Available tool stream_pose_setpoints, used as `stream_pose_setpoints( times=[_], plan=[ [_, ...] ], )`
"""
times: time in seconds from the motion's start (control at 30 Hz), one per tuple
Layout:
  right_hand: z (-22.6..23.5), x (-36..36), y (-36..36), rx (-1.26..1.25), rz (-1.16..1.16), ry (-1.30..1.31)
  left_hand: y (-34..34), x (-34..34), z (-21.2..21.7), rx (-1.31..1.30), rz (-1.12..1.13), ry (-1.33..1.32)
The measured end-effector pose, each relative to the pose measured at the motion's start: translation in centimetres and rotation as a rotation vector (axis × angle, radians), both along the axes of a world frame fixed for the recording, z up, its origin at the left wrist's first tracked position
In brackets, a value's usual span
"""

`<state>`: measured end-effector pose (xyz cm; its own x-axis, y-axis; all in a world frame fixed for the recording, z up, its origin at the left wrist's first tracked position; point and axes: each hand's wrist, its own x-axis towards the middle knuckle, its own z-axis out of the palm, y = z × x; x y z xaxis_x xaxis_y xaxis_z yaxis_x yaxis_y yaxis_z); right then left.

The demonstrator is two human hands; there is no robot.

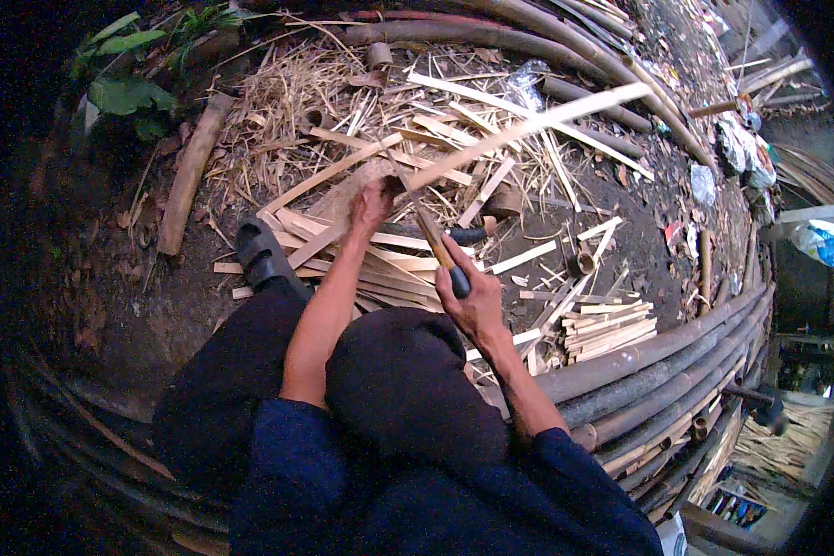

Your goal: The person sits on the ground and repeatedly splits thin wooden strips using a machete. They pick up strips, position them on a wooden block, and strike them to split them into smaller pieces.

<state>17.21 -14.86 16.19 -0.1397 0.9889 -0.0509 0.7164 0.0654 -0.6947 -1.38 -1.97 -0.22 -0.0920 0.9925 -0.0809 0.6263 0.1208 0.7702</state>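
- Bamboo was everywhere around me: pale split strips lay scattered over the dirt ground [639,232] in the upper middle of the frame, mixed with dry straw.
- My left hand [372,206] sat just above the centre of the frame, closed around the near end of a long bamboo strip [528,125], which ran from there up toward the upper right, tilted and lifted off the ground.
- My right hand [473,296] was at the centre of the frame, fingers wrapped tight around the dark handle of a knife [435,246]; its blade pointed up and left, toward the strip near my left hand. I could not tell whether the edge was touching the strip.
- Both hands were near each other, the right one lower and a little to the right.
- My dark-trousered knees filled the lower middle, and my dark sandal [259,255] rested on the flat strips at centre left.
- A neat stack of short cut strips [610,329] lay right of centre, just beside my right hand's side.
- Long round bamboo poles [658,371] curved along the lower right, and more poles arched across the top.
- Green leaves [125,88] showed in the upper left corner.
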Motion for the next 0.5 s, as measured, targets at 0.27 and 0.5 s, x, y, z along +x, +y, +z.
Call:
stream_pose_setpoints(
  times=[0.27,0.5],
  plan=[
    [-3.5,1.3,-4.2,0.010,-0.081,0.139,-1.0,1.6,-1.7,-0.026,-0.041,0.185],
    [0.4,6.1,-9.1,0.019,0.122,0.099,4.6,-3.2,-1.6,0.212,0.089,0.040]
  ],
)
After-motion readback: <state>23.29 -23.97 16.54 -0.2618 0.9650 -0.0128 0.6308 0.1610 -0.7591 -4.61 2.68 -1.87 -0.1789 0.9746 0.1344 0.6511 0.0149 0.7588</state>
